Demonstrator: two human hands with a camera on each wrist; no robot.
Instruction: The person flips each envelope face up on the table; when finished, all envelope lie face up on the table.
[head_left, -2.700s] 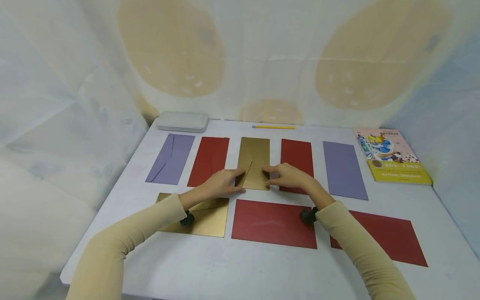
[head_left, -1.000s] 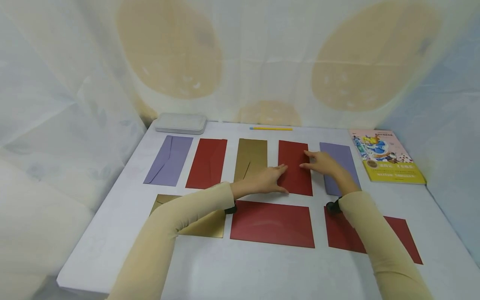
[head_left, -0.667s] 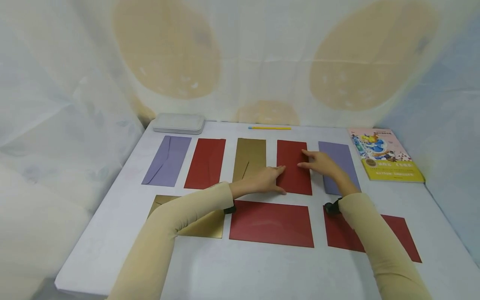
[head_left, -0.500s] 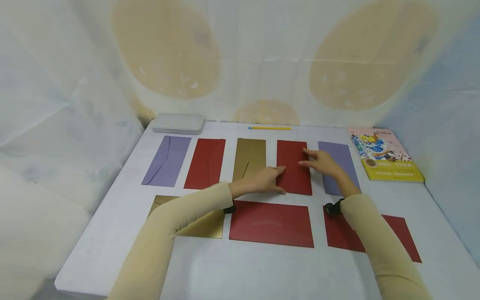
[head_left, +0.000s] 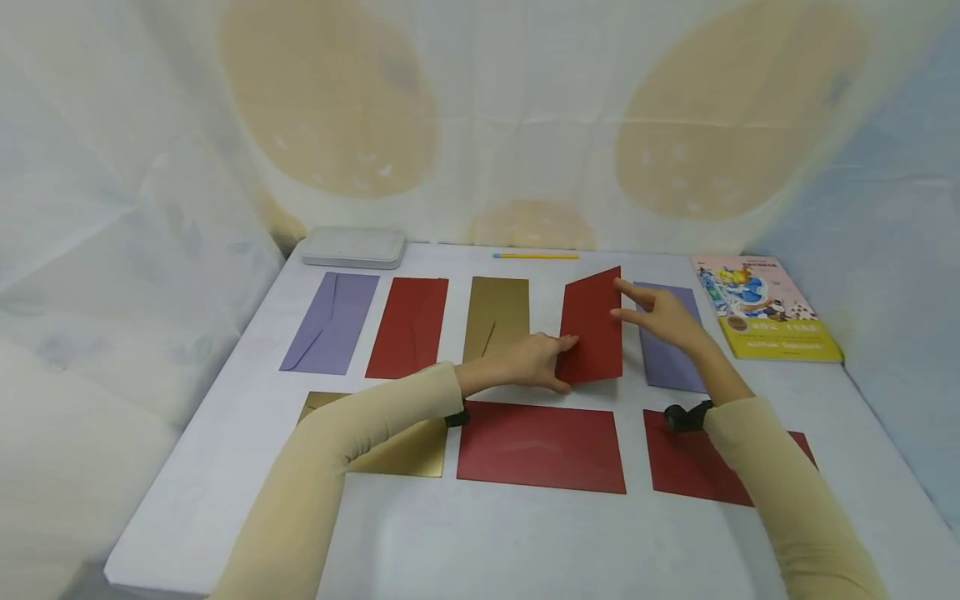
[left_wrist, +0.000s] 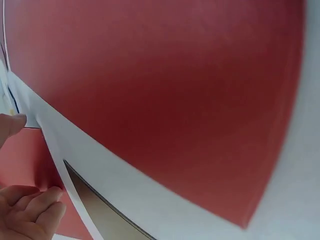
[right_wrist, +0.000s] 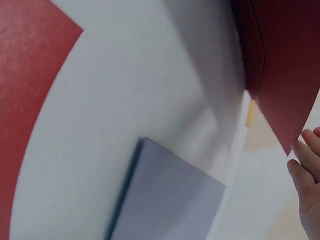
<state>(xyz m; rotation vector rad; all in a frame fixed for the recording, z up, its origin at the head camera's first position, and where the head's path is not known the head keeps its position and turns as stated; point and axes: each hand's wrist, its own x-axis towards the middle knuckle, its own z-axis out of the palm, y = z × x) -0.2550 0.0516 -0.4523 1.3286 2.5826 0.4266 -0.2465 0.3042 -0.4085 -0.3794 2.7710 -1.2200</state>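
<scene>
A red envelope (head_left: 592,333) stands tilted in the back row, its left edge low and its right edge raised off the table. My right hand (head_left: 663,321) pinches that raised edge with thumb and fingers; the right wrist view shows the fingertips at a corner of the red envelope (right_wrist: 287,110). My left hand (head_left: 528,362) touches the lower left side, index finger lying on the red paper and thumb apart near its front corner. In the left wrist view, the other fingers (left_wrist: 42,207) are partly bent beside the red paper. The envelope's underside is hidden in the head view.
Beside it lie a gold envelope (head_left: 501,308), another red one (head_left: 411,325), and purple envelopes (head_left: 337,321) at both row ends. The front row has gold (head_left: 412,450) and red envelopes (head_left: 540,450). Behind are a grey case (head_left: 352,247), a pencil (head_left: 536,256) and a book (head_left: 765,304).
Both hands have moved from the gold envelope to the red one on its right. Its right edge, flat half a second ago, has risen with my right hand; my left hand has barely shifted.
</scene>
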